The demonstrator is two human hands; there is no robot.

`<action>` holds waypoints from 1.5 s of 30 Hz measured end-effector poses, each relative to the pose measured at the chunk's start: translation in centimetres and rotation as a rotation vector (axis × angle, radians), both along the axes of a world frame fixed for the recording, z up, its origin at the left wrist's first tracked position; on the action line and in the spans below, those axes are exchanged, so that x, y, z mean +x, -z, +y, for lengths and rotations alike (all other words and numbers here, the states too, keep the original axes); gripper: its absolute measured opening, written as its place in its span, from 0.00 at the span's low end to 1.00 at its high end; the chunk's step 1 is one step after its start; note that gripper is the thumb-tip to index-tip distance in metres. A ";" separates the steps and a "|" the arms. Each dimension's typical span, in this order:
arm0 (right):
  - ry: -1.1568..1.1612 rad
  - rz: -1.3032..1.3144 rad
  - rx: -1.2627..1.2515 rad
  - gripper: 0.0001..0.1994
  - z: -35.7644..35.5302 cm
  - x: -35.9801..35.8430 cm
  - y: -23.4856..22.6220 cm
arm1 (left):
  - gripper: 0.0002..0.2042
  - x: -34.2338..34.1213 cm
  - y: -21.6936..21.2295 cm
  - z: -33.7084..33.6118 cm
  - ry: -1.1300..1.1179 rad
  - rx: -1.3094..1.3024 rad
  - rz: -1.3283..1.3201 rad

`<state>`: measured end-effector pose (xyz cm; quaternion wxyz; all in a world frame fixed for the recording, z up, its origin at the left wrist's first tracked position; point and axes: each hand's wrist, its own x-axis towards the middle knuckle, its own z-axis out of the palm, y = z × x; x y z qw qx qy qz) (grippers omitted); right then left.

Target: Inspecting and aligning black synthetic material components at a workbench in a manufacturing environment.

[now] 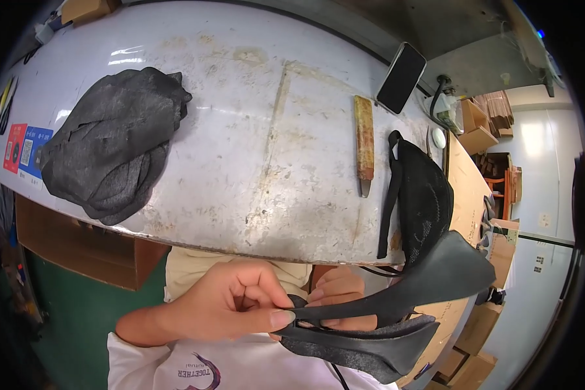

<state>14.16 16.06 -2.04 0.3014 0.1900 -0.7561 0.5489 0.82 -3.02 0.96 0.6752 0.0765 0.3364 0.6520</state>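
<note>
Just off the near table edge, my left hand (pixel 231 302) pinches one end of a black leather-like piece (pixel 435 273) between thumb and index finger. My right hand (pixel 341 292) grips the same end from behind, its fingers partly hidden by the material. From this pinched end, one broad flap spreads to the upper right and another fold with a fuzzy grey underside (pixel 377 361) hangs below. A black stitched piece with a strap (pixel 426 195) lies at the table's right side, close to the upper flap.
A heap of black sheet pieces (pixel 114 143) lies on the left of the white table (pixel 234 162). A knife with a tape-wrapped handle (pixel 364 140) and a phone (pixel 402 78) lie on the right. Below the table is a cardboard box (pixel 78 250); more boxes (pixel 481 328) stand at right.
</note>
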 end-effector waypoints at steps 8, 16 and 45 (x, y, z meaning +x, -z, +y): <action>-0.001 -0.068 0.034 0.11 0.4 0.2 -0.1 | 0.05 0.3 0.2 -0.5 -0.070 0.064 0.326; -0.480 -0.751 0.345 0.11 5.3 -0.7 -0.5 | 0.17 0.1 -0.1 0.6 -0.042 0.057 0.168; 0.154 -0.503 -0.728 0.18 -1.4 -1.3 -1.7 | 0.22 1.1 0.7 -0.5 0.019 0.024 0.203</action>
